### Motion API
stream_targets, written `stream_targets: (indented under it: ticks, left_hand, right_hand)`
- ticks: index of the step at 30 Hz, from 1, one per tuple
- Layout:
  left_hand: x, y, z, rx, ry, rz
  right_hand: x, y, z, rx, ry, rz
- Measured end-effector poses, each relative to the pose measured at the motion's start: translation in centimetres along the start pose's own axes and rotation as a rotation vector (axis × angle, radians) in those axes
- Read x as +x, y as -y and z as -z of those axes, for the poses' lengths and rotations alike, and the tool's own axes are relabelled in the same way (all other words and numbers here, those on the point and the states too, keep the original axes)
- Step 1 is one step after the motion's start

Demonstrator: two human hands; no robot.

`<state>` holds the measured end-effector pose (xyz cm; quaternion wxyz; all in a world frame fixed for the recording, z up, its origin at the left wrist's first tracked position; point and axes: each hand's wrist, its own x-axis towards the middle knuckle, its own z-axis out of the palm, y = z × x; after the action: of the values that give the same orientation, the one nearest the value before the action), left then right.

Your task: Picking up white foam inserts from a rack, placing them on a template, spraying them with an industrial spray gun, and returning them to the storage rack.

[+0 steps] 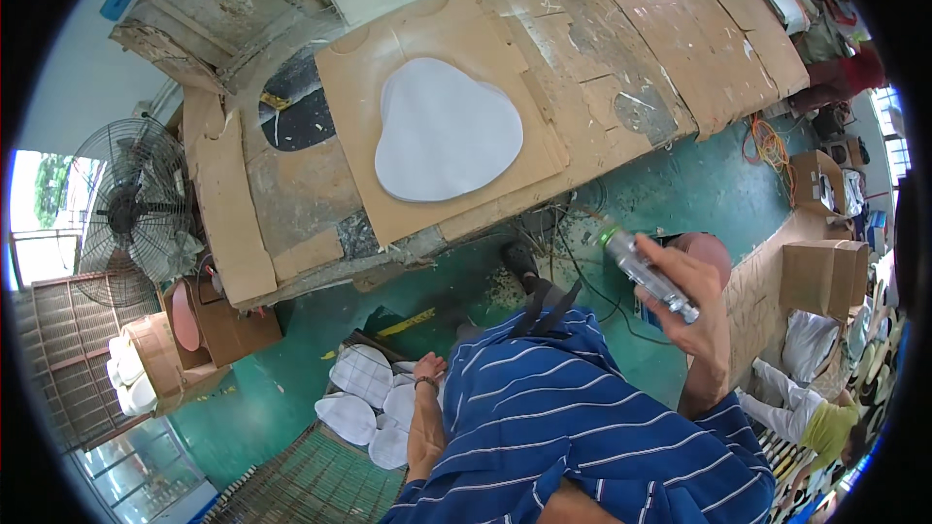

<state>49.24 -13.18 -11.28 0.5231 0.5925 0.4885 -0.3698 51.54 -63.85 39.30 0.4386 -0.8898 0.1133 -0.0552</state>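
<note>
**Spray can raised beside a cardboard-covered surface**

Head view: The right hand (691, 306) is lifted at chest height, its fingers (670, 262) wrapped closed around a slim metallic spray can (646, 272) with a smooth, shiny body and a pale green tip that points up and to the left. The can is held in the air over the green floor (680, 184), just off the near edge of the surface (602, 58). The left hand (428, 367) hangs low at the person's side, fingers loosely curled, resting on a pile of flat white rounded pieces (374, 398), some with a quilted grid pattern. On the surface, rough brown cardboard sheets (437, 39) overlap, stained and scuffed. A smooth white blank (447, 131) shaped like a soft, rounded heart lies flat on one sheet. A round wire-caged fan (131, 209) stands to the left.
</note>
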Motion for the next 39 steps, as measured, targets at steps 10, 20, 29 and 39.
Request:
stream_targets:
  ticks: [10, 20, 29, 39]
  left_hand:
    - [-1.0, -5.2, -1.9, -0.101, -0.056, -0.077]
    - [-2.3, -7.0, -2.2, -0.135, -0.016, -0.152]
    - [-1.5, -2.3, 0.7, -0.055, -0.069, 0.014]
    - [-0.8, -5.4, -0.9, -0.047, -0.055, -0.047]
  right_hand:
    - [-0.5, 1.0, 0.1, 0.013, 0.141, -0.001]
    - [4.0, 1.6, -3.8, -0.003, 0.055, 0.157]
    - [4.7, 0.5, -3.3, -0.007, -0.119, 0.064]
    - [1.5, 0.8, -0.4, -0.215, -0.06, -0.008]
